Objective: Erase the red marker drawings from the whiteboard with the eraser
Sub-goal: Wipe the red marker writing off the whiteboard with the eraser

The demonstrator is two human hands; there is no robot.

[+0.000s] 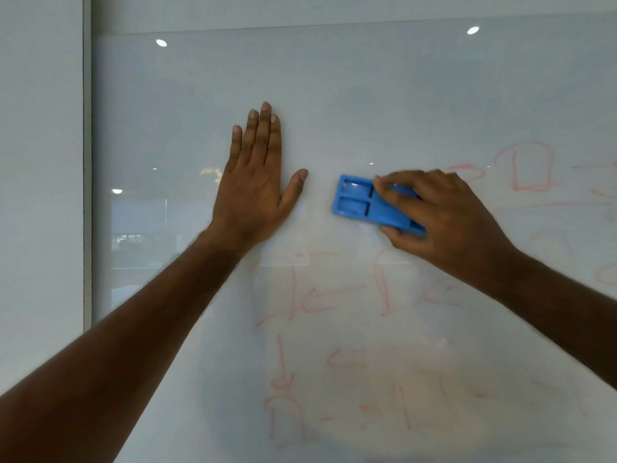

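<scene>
Light: soft, even, dim-cool | Glare: ceiling-lamp reflections on whiteboard (367, 95), above both hands (two bright ovals) | Blur: right hand (447, 208) smeared | Left hand (257, 182) sharper | Red drawings (394, 292) faint, hazy | Edges: mild wide-angle bowing

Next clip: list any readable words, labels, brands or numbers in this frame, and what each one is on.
None can be read.
Whiteboard: faint red drawings of boxes, D-like shapes and arrows, smeared and blurred; no legible words or numbers.
Eraser, held by the right hand: plain blue back, no visible label or brand.
Left hand lies flat on the board, covering no visible writing.
</scene>
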